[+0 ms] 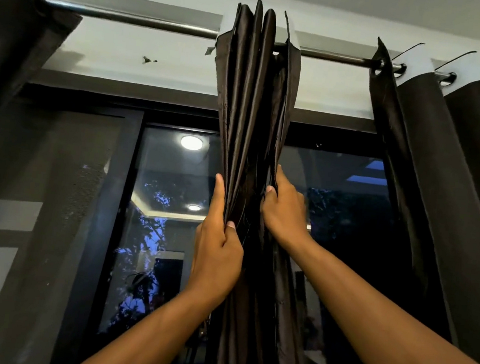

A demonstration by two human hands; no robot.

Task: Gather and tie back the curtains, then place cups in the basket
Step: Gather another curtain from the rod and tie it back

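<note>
A dark satin curtain [252,92] hangs bunched into narrow folds at the middle of a metal rod [149,21]. My left hand [216,251] grips its left side, thumb pressed into the folds and forefinger pointing up along the cloth. My right hand [284,208] holds the right edge a little higher, fingers curled round the fabric. Both arms reach up from below. No cups or basket are in view.
Another dark curtain [445,176] with a white top band hangs at the right, and a third [11,41] at the far left. Behind them is a dark window [169,203] reflecting ceiling lights, with a mesh screen panel [50,188] on the left.
</note>
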